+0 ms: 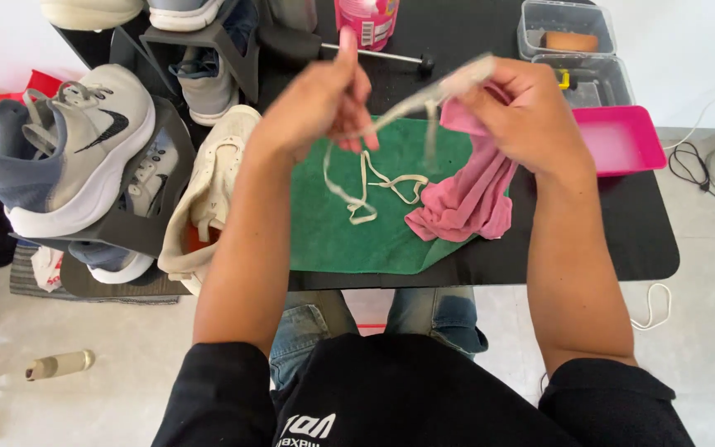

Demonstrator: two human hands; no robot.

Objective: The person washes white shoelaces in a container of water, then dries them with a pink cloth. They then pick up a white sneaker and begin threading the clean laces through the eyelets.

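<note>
White shoelace (374,178): pinched between closed fingers of the left hand (320,103) and the right hand (519,112), stretched between them, its slack looped below on the green cloth (333,232). Pink cloth (469,199): gripped under the right fingers.

The shoelace (374,186) is cream white. The cloth (465,199) is pink. The towel (341,232) is green. The table (622,223) is black. The far right tray (622,141) is pink.
</note>
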